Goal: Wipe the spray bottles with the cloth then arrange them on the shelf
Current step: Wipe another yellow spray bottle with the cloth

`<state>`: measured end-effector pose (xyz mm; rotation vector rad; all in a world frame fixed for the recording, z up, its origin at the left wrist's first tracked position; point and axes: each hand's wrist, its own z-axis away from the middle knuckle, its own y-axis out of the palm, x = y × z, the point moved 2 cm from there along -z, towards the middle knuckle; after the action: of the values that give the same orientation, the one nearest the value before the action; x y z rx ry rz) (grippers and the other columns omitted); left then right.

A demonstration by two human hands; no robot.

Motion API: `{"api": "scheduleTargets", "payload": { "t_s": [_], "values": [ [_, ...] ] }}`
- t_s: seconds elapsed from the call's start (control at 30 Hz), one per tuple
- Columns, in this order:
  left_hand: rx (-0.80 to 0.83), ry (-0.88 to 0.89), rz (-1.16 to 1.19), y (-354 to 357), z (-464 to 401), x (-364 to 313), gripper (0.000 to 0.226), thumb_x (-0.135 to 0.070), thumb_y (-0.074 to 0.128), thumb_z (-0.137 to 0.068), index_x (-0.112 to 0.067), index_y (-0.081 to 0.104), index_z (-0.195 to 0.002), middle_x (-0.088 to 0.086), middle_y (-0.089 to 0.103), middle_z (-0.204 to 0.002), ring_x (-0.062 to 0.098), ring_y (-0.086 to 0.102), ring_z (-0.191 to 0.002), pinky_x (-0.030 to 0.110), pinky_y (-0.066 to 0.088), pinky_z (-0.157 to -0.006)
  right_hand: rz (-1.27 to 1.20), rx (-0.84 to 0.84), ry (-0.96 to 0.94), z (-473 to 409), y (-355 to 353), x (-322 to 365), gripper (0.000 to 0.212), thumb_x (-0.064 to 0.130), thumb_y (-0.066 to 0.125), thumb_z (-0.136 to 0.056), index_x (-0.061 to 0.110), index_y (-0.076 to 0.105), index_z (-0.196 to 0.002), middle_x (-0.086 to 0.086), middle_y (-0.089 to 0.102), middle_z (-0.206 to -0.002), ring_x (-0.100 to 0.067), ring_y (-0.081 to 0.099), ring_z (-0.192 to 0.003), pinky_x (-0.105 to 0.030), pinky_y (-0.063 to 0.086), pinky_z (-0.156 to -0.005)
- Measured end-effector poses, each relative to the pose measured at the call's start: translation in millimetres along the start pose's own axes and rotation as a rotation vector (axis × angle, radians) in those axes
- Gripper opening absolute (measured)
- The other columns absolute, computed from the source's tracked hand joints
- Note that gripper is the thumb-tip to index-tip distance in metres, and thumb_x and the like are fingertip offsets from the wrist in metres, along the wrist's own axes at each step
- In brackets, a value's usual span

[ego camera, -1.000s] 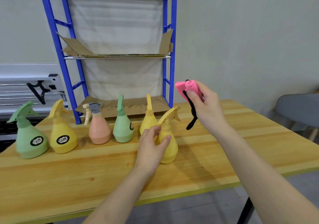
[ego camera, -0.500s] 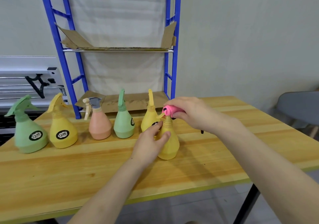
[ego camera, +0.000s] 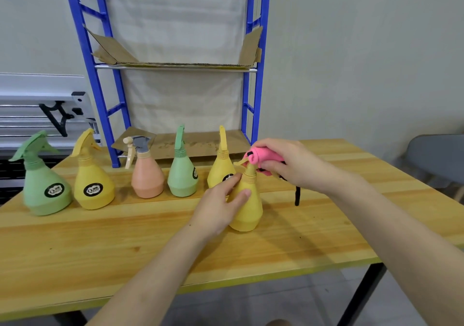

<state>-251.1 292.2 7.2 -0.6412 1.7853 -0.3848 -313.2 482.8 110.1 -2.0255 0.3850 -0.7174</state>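
Wiping begins | right hand (ego camera: 291,162), raised 1 s ago, now presses the bunched pink cloth (ego camera: 263,157) onto the front yellow spray bottle (ego camera: 247,205) | left hand (ego camera: 221,205) grips its body | 5 bottles wait beside it, before the blue shelf (ego camera: 258,74)

Two arms come in from the bottom. Both are bare right up to the edge, with no sleeves to see. The left hand (ego camera: 221,206) and the right hand (ego camera: 292,161) wear no gloves, rings or watch.
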Motion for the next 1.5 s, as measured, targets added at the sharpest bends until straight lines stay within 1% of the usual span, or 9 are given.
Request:
{"api": "scheduleTargets", "payload": {
  "t_s": [0.1, 0.3, 0.6, 0.73, 0.87, 1.03, 1.2, 1.4, 1.5],
  "values": [
    [-0.035, 0.006, 0.049, 5.5, 3.4, 7.4, 0.087, -0.087, 0.049, -0.08, -0.04, 0.045, -0.152, -0.019, 0.057, -0.147, 0.009, 0.056, -0.131, 0.044, 0.047, -0.111, 0.052, -0.038, -0.015, -5.3, 5.0, 8.7, 0.028, 0.028, 0.08, -0.094, 0.026, 0.068, -0.119, 0.014, 0.07, -0.106, -0.004, 0.061, -0.095, -0.02, 0.047, -0.084],
    [-0.012, 0.025, 0.059, 10.1, 2.1, 8.5, 0.08, -0.079, 0.047, -0.086, -0.037, 0.043, -0.154, -0.016, 0.057, -0.148, 0.01, 0.053, -0.136, 0.045, 0.046, -0.113, -0.026, -0.225, -0.002, 1.3, 15.2, 5.5, 0.015, 0.04, 0.066, -0.102, 0.028, 0.072, -0.109, 0.012, 0.072, -0.089, -0.012, 0.069, -0.08, -0.043, 0.061, -0.074],
    [0.014, 0.001, 0.132, 5.4, 4.6, 5.4, 0.065, -0.058, 0.061, -0.093, -0.033, 0.048, -0.151, -0.014, 0.057, -0.147, 0.007, 0.053, -0.136, 0.042, 0.043, -0.117, -0.845, -0.409, 0.227, 32.4, 27.8, 10.6, 0.025, 0.021, 0.05, -0.113, 0.029, 0.074, -0.117, 0.012, 0.076, -0.104, -0.008, 0.07, -0.096, -0.034, 0.065, -0.08],
    [-0.006, -0.004, 0.189, 4.8, 7.2, 2.6, 0.041, -0.034, 0.067, -0.099, -0.03, 0.054, -0.137, -0.016, 0.061, -0.135, 0.004, 0.053, -0.132, 0.034, 0.044, -0.114, -0.729, -0.562, 0.369, 60.4, 59.4, -7.4, 0.019, 0.019, 0.06, -0.108, 0.025, 0.075, -0.117, 0.02, 0.077, -0.098, 0.001, 0.068, -0.092, -0.021, 0.052, -0.084],
    [-0.069, 0.007, 0.129, 4.4, 7.4, 2.2, 0.035, -0.036, 0.069, -0.097, -0.034, 0.054, -0.129, -0.018, 0.061, -0.125, 0.006, 0.057, -0.12, 0.032, 0.049, -0.104, -0.888, -0.598, 0.447, 69.4, 87.9, -4.6, 0.018, 0.022, 0.061, -0.108, 0.025, 0.076, -0.117, 0.005, 0.08, -0.106, -0.01, 0.07, -0.096, -0.022, 0.057, -0.083],
    [-0.121, 0.011, 0.108, 3.3, 6.8, 4.2, 0.04, -0.04, 0.068, -0.096, -0.031, 0.056, -0.133, -0.01, 0.063, -0.124, 0.007, 0.06, -0.112, 0.037, 0.054, -0.097, -0.952, -0.629, 0.479, 63.0, 94.9, 10.3, 0.025, 0.023, 0.054, -0.111, 0.038, 0.074, -0.114, 0.013, 0.081, -0.109, -0.003, 0.073, -0.103, -0.019, 0.057, -0.089],
    [-0.118, 0.001, 0.128, 4.4, 4.1, 4.9, 0.037, -0.041, 0.072, -0.093, -0.038, 0.057, -0.127, -0.009, 0.064, -0.118, 0.009, 0.061, -0.11, 0.038, 0.057, -0.093, -0.914, -0.629, 0.538, 73.3, 110.1, 4.4, 0.024, 0.028, 0.055, -0.11, 0.032, 0.078, -0.111, -0.003, 0.081, -0.105, -0.021, 0.072, -0.098, -0.042, 0.056, -0.091],
    [-0.13, -0.033, 0.135, 8.0, 3.3, -1.9, 0.044, -0.044, 0.077, -0.089, -0.039, 0.059, -0.129, -0.006, 0.057, -0.112, 0.009, 0.058, -0.102, 0.019, 0.047, -0.085, -0.873, -0.514, 0.441, 71.8, 106.1, 18.5, 0.034, 0.02, 0.056, -0.11, 0.032, 0.069, -0.139, 0.02, 0.073, -0.129, 0.007, 0.061, -0.127, -0.02, 0.047, -0.108],
    [-0.139, -0.034, 0.144, 9.8, 4.8, -4.3, 0.038, -0.04, 0.074, -0.092, -0.038, 0.058, -0.127, -0.009, 0.056, -0.115, 0.004, 0.057, -0.106, 0.018, 0.045, -0.089, -0.869, -0.555, 0.442, 70.1, 95.8, 20.0, 0.029, 0.023, 0.055, -0.11, 0.034, 0.073, -0.131, 0.016, 0.079, -0.116, 0.005, 0.067, -0.113, -0.017, 0.052, -0.096]
  ]
}}
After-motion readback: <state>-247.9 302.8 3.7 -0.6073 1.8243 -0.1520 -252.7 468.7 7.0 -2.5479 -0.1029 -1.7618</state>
